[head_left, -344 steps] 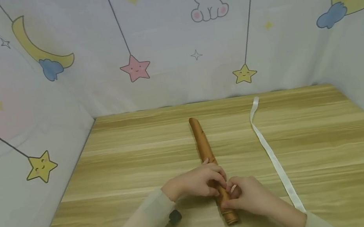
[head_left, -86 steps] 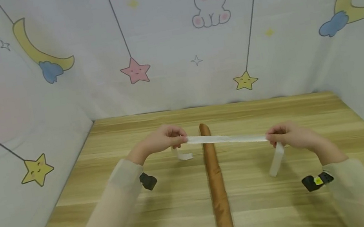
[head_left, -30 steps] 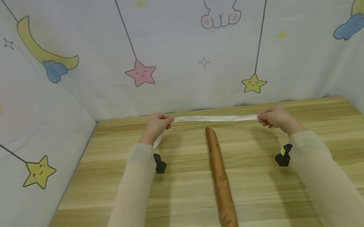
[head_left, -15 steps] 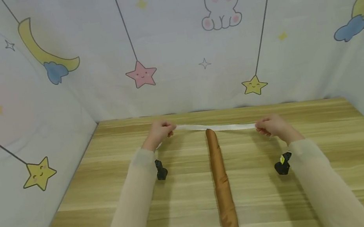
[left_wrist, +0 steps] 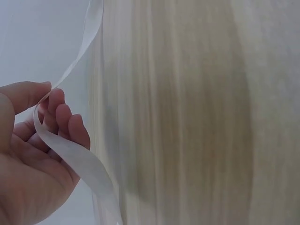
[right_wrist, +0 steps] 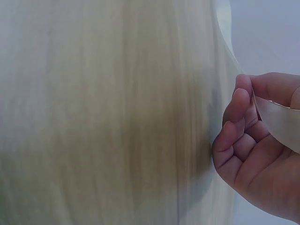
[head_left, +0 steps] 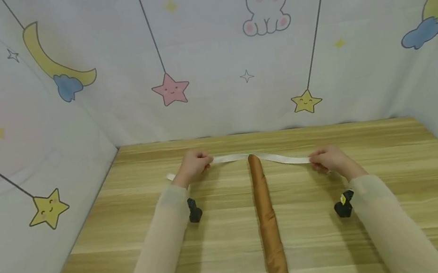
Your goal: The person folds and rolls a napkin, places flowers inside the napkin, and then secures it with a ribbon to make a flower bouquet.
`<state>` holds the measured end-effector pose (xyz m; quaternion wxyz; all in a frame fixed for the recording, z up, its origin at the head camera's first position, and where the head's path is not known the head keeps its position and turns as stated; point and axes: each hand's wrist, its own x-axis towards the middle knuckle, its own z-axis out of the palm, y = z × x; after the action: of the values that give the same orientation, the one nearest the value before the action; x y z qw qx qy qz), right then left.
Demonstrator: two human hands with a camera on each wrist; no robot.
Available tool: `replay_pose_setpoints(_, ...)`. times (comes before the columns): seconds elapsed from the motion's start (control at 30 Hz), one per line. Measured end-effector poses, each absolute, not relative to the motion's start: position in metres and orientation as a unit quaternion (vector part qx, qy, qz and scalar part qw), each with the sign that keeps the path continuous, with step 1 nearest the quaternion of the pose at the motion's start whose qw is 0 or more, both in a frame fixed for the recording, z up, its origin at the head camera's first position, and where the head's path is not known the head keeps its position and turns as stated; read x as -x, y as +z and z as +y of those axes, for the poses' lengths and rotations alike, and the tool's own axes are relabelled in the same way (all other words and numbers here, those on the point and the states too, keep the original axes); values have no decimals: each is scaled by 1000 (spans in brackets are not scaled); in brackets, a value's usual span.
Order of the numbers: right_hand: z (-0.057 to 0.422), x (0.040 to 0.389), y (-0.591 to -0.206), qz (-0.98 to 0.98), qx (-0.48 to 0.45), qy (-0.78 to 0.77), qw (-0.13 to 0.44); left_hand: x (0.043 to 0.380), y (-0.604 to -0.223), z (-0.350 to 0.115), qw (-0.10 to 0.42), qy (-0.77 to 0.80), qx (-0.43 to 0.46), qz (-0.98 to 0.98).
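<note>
A brown satin-like cloth (head_left: 268,224), rolled into a long narrow tube, lies on the table pointing away from me. Across its far end runs a white ribbon (head_left: 283,159), slightly slack, passing at or just behind the tip; contact cannot be told. My left hand (head_left: 192,165) pinches the ribbon left of the roll between thumb and index finger, and a loose tail hangs past the palm in the left wrist view. To the right, my right hand (head_left: 332,160) pinches it likewise; its tail (right_wrist: 281,123) passes across the palm in the right wrist view.
The wood-grain table (head_left: 135,259) ends at a pale backdrop (head_left: 214,108) printed with stars, moons and a rabbit. Black wrist cameras (head_left: 343,205) hang below both cuffs. The near end of the roll runs out of the head view.
Earliest, both hands worked on the roll while the ribbon lay at right. Then both held the ribbon stretched above the roll, moved it beyond the far end, and lowered it; it now sags more.
</note>
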<state>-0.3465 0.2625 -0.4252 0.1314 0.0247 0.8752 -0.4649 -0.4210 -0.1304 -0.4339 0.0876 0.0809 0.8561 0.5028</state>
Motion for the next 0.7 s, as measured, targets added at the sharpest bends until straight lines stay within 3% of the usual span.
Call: replay_pose_setpoints(0.7,267,333,-429,895,-4,-424,139,400,-437,-143,108,416,-42,902)
